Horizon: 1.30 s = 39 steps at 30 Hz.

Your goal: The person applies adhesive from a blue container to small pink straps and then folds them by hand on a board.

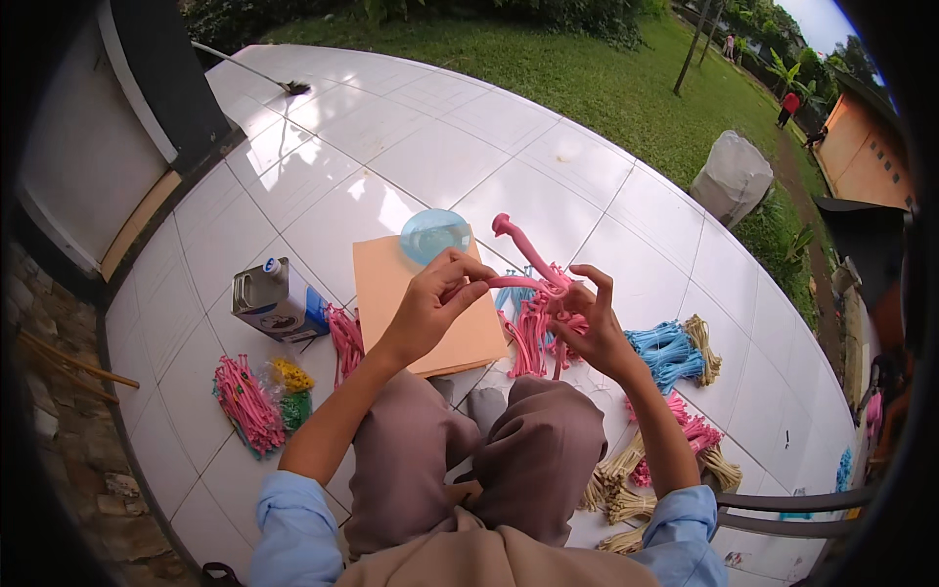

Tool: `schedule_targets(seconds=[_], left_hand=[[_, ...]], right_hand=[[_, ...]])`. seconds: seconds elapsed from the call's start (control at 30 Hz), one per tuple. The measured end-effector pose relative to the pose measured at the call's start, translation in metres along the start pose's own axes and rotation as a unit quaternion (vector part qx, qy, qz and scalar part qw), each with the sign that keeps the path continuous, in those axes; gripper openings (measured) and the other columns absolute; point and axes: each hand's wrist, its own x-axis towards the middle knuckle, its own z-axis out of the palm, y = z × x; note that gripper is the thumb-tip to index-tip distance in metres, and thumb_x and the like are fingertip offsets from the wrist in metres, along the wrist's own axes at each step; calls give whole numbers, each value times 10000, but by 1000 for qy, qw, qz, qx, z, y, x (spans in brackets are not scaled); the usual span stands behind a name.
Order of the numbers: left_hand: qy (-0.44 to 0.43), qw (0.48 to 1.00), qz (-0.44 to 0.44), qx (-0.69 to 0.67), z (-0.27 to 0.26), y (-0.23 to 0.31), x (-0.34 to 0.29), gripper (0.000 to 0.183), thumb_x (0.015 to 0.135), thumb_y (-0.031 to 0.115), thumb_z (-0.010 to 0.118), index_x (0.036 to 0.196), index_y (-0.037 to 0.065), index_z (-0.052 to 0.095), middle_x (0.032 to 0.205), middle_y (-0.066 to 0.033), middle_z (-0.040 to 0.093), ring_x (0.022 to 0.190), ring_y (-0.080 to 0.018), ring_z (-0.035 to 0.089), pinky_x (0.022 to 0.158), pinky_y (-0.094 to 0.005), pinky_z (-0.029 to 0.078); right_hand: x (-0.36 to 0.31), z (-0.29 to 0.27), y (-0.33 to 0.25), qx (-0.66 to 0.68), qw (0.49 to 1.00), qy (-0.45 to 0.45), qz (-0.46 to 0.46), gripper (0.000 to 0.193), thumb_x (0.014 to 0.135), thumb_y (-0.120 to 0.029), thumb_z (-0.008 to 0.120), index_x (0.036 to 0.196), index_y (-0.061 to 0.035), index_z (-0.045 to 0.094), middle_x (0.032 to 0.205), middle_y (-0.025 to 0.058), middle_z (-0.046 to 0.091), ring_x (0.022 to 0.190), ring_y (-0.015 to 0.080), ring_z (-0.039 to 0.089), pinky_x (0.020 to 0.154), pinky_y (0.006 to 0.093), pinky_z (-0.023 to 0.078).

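Observation:
A long, soft-looking pink tube (pixel 529 251) with a knobbed end stands up between my hands above my knees. My left hand (pixel 435 303) is closed, pinching a pink end that stretches across to the right. On the other side my right hand (pixel 599 333) grips the pink piece low between thumb and fingers, one finger raised; part of the grip is hidden. Under the hands lies a bunch of thin pink strands (pixel 529 338), with light blue strands (pixel 513 293) behind it. Left of it is an orange-tan board (pixel 377 284), with a translucent blue bowl (pixel 435 237) at its far edge.
A metal can (pixel 279 303) stands at left, near pink bundles (pixel 247 403) and bags of yellow and green bits (pixel 291 386). Blue (pixel 667 354) and beige bundles (pixel 626 504) lie at right. A dark chair arm (pixel 782 502) juts in. A white sack (pixel 732 178) stands by the grass.

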Motion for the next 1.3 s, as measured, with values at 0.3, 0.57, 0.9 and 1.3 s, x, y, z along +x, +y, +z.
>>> schedule_targets(seconds=[0.3, 0.57, 0.9, 1.3], left_hand=[[373, 925, 70, 26, -99, 13, -108, 246, 920, 211, 529, 1049, 58, 386, 1083, -95, 457, 1033, -186, 467, 937, -361, 374], [93, 993, 55, 46, -145, 47, -113, 987, 784, 689, 476, 1416, 22, 115, 1431, -170, 265, 1373, -281, 175, 1107, -438, 146], [153, 949, -265, -79, -187, -139, -183, 591, 891, 253, 597, 1367, 71, 299, 1030, -58, 551, 852, -109, 561, 806, -252, 451], [311, 879, -349, 94, -130, -318, -224, 516, 944, 184, 450, 1394, 13, 266, 1297, -222, 439, 1213, -325, 432, 1017, -343, 321]], right_hand=[[57, 58, -116, 61, 972, 159, -161, 581, 807, 37, 613, 1263, -49, 264, 730, 39, 525, 653, 91, 515, 644, 240, 459], [126, 168, -170, 54, 925, 134, -351, 518, 793, 37, 614, 1212, -43, 320, 716, 53, 557, 634, 112, 536, 559, 230, 447], [142, 363, -23, 171, 972, 113, 117, 562, 867, -99, 569, 1324, -7, 255, 1214, 188, 392, 1060, 237, 483, 863, 340, 454], [54, 470, 127, 195, 897, 66, 391, 349, 913, -66, 426, 1249, 18, 384, 1207, 159, 369, 1125, 245, 470, 945, 341, 406]])
